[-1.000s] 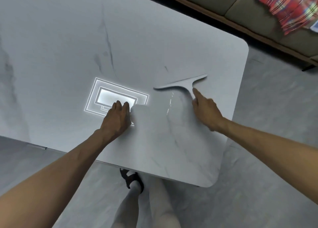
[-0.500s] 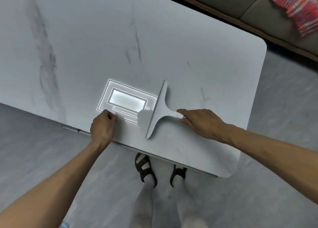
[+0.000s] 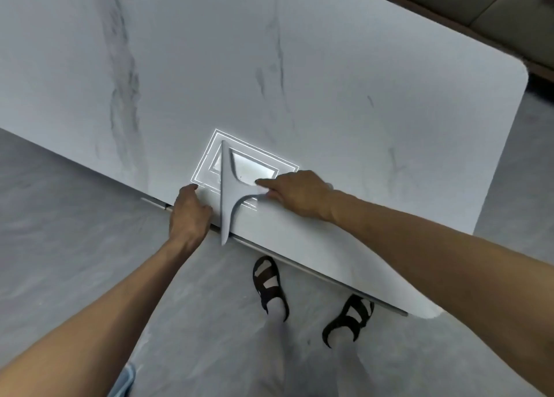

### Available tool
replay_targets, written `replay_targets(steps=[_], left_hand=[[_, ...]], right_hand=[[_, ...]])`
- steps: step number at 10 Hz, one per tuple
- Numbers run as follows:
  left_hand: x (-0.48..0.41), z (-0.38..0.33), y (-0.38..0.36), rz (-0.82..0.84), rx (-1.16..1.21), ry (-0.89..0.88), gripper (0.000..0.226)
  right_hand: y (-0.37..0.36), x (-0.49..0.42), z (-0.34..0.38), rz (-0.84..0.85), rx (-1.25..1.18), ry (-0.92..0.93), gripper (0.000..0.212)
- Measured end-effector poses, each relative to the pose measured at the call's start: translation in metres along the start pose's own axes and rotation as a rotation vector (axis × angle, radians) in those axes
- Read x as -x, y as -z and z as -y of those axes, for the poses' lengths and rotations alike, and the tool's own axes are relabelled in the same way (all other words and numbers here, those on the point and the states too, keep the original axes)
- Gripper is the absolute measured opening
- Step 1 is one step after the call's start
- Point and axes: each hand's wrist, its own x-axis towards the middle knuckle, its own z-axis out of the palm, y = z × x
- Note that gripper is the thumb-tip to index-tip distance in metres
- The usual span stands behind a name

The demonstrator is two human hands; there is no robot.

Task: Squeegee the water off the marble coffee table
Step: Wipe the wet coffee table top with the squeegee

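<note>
The marble coffee table (image 3: 344, 103) is white with grey veins and fills the upper part of the head view. A pale grey T-shaped squeegee (image 3: 225, 195) lies on it, its blade running away from me and its near tip sticking out over the table's near edge. My right hand (image 3: 296, 194) grips the squeegee's handle from the right, forefinger stretched along it. My left hand (image 3: 190, 213) rests on the near edge just left of the blade, fingers curled, with nothing seen in it. No water shows clearly on the glossy top.
A bright rectangular light reflection (image 3: 254, 168) sits under the squeegee. A sofa (image 3: 494, 10) stands beyond the table's far right corner. My sandalled feet (image 3: 269, 285) are on the grey floor (image 3: 75, 231) under the near edge.
The squeegee has swept left across the top, its blade turning from crosswise to pointing away, until its tip passed the near edge. My left hand has slid back to that edge.
</note>
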Motion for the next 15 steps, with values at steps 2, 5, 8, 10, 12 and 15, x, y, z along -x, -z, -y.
replay_targets(steps=[2, 5, 8, 10, 12, 15], left_hand=[[0.025, -0.054, -0.055, 0.065, -0.245, -0.383, 0.053], [0.076, -0.121, -0.145, 0.379, -0.651, -0.544, 0.097], [0.084, -0.149, -0.145, 0.447, -0.675, -0.422, 0.056], [0.094, -0.147, -0.134, 0.256, -0.376, -0.374, 0.048], [0.105, -0.14, -0.145, 0.192, -0.291, -0.391, 0.056], [0.137, -0.175, -0.178, 0.353, -0.601, -0.447, 0.053]], right_hand=[[-0.012, 0.113, -0.095, -0.068, -0.14, -0.343, 0.04], [-0.051, 0.267, -0.188, -0.114, -0.103, -0.624, 0.039], [-0.038, 0.311, -0.204, -0.163, 0.009, -0.606, 0.039], [-0.06, 0.248, -0.136, -0.097, -0.19, -0.309, 0.042], [-0.097, 0.237, -0.119, 0.008, -0.176, -0.222, 0.041], [-0.084, 0.357, -0.223, -0.026, 0.004, -0.384, 0.039]])
